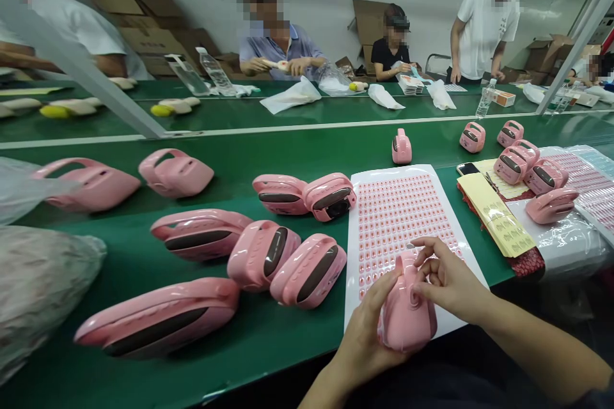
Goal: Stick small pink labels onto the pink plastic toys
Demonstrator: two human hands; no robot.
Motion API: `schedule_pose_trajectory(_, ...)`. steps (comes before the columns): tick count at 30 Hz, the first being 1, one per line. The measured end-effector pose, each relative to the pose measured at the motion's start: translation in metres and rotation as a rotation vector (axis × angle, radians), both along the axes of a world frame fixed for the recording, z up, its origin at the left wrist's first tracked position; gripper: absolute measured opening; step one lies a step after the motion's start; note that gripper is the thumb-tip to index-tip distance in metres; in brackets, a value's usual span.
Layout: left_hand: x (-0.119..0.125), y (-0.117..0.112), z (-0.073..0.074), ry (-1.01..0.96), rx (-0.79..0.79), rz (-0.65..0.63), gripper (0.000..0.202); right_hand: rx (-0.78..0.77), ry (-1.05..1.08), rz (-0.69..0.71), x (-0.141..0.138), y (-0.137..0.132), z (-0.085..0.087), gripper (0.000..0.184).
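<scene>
My left hand (367,332) is wrapped around a pink plastic device (405,313) held over the near edge of the green belt. My right hand (446,278) rests on top of the same device, fingers curled and pinched against its upper face. Just beyond the hands lies a white sheet of small pink stickers (398,217). Whether a sticker is under my right fingertips is too small to tell.
Several more pink devices (288,262) lie on the green conveyor (268,153) to the left. Another group (527,169) sits at right on yellow label sheets (499,214) and plastic bags. Clear plastic bags (38,281) are at far left. Other people work across the belt.
</scene>
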State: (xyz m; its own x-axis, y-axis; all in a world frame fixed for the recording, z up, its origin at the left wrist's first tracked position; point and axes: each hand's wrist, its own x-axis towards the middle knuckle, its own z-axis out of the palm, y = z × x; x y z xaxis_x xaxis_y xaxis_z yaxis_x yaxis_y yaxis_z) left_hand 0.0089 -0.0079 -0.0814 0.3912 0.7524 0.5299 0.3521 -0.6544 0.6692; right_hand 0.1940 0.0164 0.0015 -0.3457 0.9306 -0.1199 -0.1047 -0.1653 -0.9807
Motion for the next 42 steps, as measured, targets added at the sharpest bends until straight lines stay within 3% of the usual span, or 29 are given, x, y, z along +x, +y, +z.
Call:
schedule_pose_trajectory(9,-0.002,-0.001,0.0,0.012,0.034,0.014,0.096,0.136,-0.132,-0.043,-0.002,-0.004,-0.006,0.052)
schedule_pose_trajectory(17,0.0,0.0,0.002,0.009,0.101,-0.002,0.097,0.361,-0.35,-0.068,-0.003,-0.01,-0.009,0.055)
schedule_pose_trajectory(34,-0.001,0.003,0.004,0.064,0.068,0.004,0.096,0.745,-0.397,-0.059,0.0,-0.002,-0.021,0.05)
schedule_pose_trajectory(38,0.002,0.003,-0.005,0.022,0.063,0.01,0.099,0.565,-0.274,-0.006,0.009,0.025,-0.034,0.055)
schedule_pose_trajectory(42,0.005,0.0,-0.009,-0.055,0.032,0.006,0.101,0.315,-0.173,0.163,0.014,0.05,-0.057,0.057)
